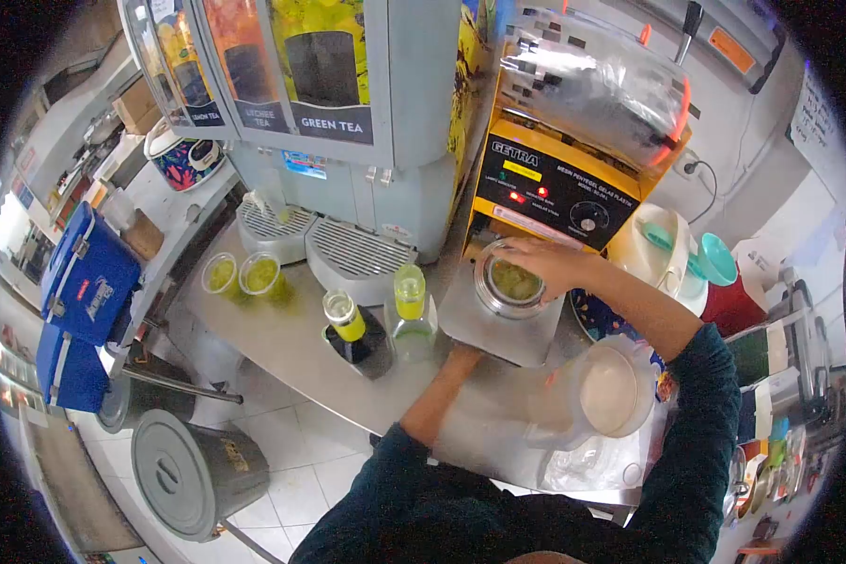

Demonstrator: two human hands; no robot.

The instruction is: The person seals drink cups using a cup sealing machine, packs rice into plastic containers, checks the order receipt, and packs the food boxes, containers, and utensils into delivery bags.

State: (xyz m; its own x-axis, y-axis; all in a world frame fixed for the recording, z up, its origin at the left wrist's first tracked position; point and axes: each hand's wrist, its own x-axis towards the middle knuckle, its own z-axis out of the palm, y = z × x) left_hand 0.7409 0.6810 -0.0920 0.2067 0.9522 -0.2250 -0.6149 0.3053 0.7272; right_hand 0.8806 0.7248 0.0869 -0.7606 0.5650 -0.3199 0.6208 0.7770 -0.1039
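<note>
My right hand rests on the rim of a round metal holder at the front of the yellow and black GETRA machine. A cup with green contents sits in that holder, and the fingers curve over its upper edge. My left hand reaches to the front edge of the machine's metal base plate; its fingers are hidden beneath the plate. Left of it stand a bottle with a yellow-green jigger-like top and a similar vessel on a black stand.
Two cups with green contents stand at the table's left, before the drink dispenser. A large pitcher with a pale drink and a plastic bag are near my right forearm. A grey lidded bin stands on the floor.
</note>
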